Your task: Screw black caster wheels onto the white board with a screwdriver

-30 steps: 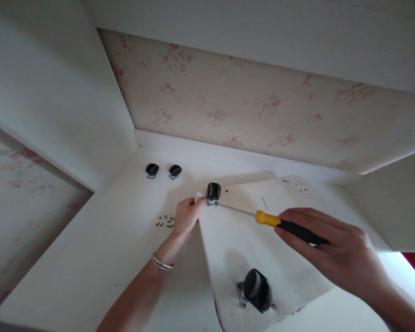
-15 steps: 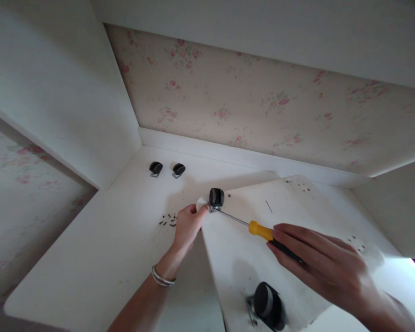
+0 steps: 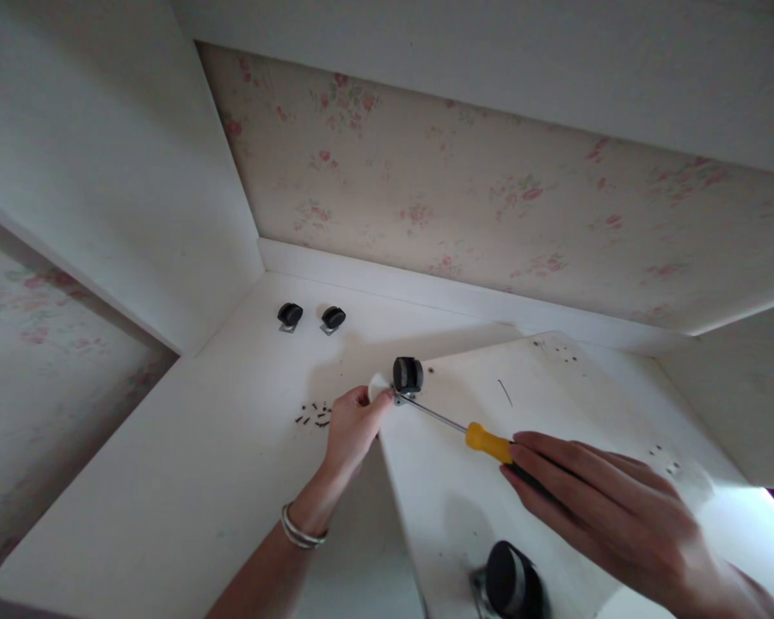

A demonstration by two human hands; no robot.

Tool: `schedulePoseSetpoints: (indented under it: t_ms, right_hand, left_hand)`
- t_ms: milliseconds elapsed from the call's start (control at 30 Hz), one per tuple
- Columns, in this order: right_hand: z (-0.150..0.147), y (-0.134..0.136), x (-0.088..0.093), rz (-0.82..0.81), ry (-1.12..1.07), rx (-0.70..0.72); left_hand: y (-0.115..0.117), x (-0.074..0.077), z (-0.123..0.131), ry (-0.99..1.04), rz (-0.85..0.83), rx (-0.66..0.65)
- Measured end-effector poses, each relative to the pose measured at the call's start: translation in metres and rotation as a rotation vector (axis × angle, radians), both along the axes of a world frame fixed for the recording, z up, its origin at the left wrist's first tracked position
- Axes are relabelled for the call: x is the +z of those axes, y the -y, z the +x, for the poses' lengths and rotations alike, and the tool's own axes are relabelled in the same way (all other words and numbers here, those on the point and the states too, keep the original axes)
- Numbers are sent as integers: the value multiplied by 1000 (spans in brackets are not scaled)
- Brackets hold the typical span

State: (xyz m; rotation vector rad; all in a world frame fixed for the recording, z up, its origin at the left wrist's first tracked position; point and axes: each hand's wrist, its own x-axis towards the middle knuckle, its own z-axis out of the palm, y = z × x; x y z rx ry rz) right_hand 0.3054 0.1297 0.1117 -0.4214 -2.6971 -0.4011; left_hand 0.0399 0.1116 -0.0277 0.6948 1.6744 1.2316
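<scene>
The right hand (image 3: 612, 516) grips a screwdriver (image 3: 483, 440), tip at the caster (image 3: 408, 375) at 10 o'clock. The left hand (image 3: 352, 425) pinches the board (image 3: 555, 413) corner beside it.

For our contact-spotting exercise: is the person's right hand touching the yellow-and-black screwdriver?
Touching. In the head view the right hand lies closed over the black grip of the screwdriver, with no gap.

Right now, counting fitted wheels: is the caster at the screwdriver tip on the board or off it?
On it: the caster stands at the board's far corner, screwdriver tip at its plate. Tightness: cannot tell.
</scene>
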Motion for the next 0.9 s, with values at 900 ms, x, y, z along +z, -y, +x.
schedulePoseSetpoints:
  t_ms: [900]
  right_hand:
    - [-2,0,-18,-759,-442,-631]
  left_hand:
    - [0,8,1,60,9,3]
